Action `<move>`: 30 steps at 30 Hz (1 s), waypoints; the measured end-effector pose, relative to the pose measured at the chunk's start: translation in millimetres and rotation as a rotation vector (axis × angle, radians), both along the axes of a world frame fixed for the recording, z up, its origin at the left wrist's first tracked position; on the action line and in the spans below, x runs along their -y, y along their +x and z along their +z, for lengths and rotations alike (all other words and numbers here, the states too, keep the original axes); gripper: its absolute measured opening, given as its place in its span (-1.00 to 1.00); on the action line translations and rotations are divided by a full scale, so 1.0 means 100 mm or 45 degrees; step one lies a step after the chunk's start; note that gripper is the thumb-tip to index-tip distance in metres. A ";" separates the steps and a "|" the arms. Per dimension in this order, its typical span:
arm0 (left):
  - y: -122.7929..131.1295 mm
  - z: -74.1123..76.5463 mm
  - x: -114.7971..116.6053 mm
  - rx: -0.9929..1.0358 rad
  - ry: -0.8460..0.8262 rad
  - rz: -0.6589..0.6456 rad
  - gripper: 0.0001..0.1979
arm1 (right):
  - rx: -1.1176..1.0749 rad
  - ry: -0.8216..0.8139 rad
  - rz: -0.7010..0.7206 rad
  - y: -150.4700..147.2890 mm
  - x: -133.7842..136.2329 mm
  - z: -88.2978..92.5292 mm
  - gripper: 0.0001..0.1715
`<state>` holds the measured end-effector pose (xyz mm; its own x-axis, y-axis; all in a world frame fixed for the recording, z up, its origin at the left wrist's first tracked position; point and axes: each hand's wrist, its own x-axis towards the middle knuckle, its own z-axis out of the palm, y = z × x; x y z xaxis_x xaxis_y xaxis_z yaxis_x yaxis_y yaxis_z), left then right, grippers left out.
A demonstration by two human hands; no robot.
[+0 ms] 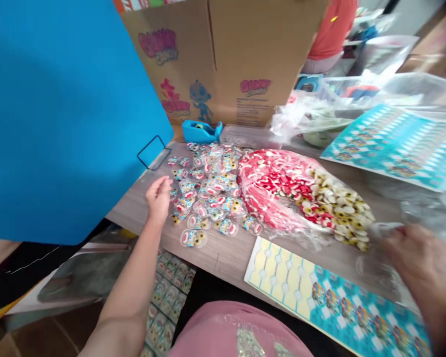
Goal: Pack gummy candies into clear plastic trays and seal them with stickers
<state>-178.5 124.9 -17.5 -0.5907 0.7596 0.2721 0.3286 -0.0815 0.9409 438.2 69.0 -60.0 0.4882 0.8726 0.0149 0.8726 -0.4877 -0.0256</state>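
My left hand (158,198) is at the left edge of a heap of small clear candy packs (211,191) with printed labels. Its fingers are curled together; whether they hold anything is hidden. My right hand (418,253), smeared by motion, is at the right among clear plastic pieces (381,270); its grip is unclear. Between the hands lies an open clear bag of gummy candies, with pink-and-red lip shapes (267,173) on the left and white-and-yellow eye shapes (344,203) on the right. A sheet of blue-and-yellow stickers (305,282), partly peeled, lies along the table's front edge.
A blue tape dispenser (201,131) stands before a large cardboard box (260,39). A blue panel (59,114) fills the left. More sticker sheets (397,144) rest at the right. Packed trays (167,292) sit below the table. A person in a red top (330,32) is behind.
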 end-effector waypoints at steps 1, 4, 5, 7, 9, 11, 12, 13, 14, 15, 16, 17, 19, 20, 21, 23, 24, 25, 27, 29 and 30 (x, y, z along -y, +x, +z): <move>0.07 0.04 0.05 0.028 0.028 -0.017 -0.54 | -0.019 0.090 -0.099 -0.13 -0.05 0.06 -0.68; 0.38 0.16 0.25 0.039 0.043 -0.143 -0.60 | -0.030 0.237 -0.059 -0.34 0.00 0.19 -0.59; 0.52 0.19 0.32 0.026 0.046 -0.195 -0.62 | -0.022 0.238 -0.047 -0.36 0.06 0.20 -0.59; 0.80 0.23 0.47 -0.050 0.049 -0.321 -0.68 | -0.026 0.217 0.023 -0.36 0.15 0.19 -0.65; 1.07 0.23 0.58 -0.122 0.042 -0.461 -0.75 | -0.037 0.211 0.132 -0.35 0.21 0.16 -0.71; 1.31 0.21 0.64 -0.161 0.032 -0.603 -0.81 | -0.066 0.227 0.254 -0.33 0.23 0.15 -0.72; 1.42 0.20 0.65 -0.166 0.026 -0.669 -0.82 | -0.103 0.239 0.317 -0.33 0.23 0.15 -0.73; 1.52 0.19 0.64 -0.163 0.017 -0.732 -0.82 | -0.147 0.256 0.366 -0.33 0.24 0.16 -0.74; 1.62 0.18 0.63 -0.162 0.003 -0.796 -0.82 | -0.191 0.275 0.397 -0.33 0.23 0.16 -0.77; 1.73 0.17 0.61 -0.166 -0.010 -0.859 -0.81 | -0.228 0.295 0.404 -0.33 0.23 0.17 -0.78; 1.83 0.17 0.58 -0.176 -0.019 -0.924 -0.81 | -0.256 0.316 0.393 -0.32 0.23 0.17 -0.77; 1.93 0.18 0.55 -0.191 -0.028 -0.995 -0.80 | -0.273 0.337 0.370 -0.31 0.22 0.17 -0.74; 2.17 0.22 0.50 -0.203 -0.038 -1.129 -0.82 | -0.292 0.377 0.330 -0.29 0.21 0.17 -0.68; 2.29 0.24 0.47 -0.177 -0.050 -1.196 -0.82 | -0.305 0.405 0.315 -0.27 0.21 0.18 -0.66; 2.42 0.27 0.45 -0.123 -0.077 -1.261 -0.83 | -0.317 0.435 0.304 -0.26 0.22 0.18 -0.65; 2.67 0.31 0.41 0.066 -0.230 -1.415 -0.83 | -0.339 0.507 0.284 -0.29 0.25 0.23 -0.64; 2.79 0.32 0.39 0.185 -0.357 -1.483 -0.80 | -0.398 0.578 0.275 -0.33 0.28 0.26 -0.64; 2.90 0.32 0.37 0.319 -0.487 -1.538 -0.77 | -0.508 0.674 0.275 -0.40 0.32 0.29 -0.64; 3.10 0.31 0.34 0.632 -0.687 -1.601 -0.63 | -0.870 0.915 0.305 -0.63 0.44 0.37 -0.60; 3.25 0.27 0.33 0.943 -0.791 -1.657 -0.48 | -1.261 1.084 0.387 -0.91 0.59 0.43 -0.57; 3.31 0.25 0.33 1.064 -0.814 -1.676 -0.43 | -1.401 1.097 0.437 -1.05 0.67 0.45 -0.58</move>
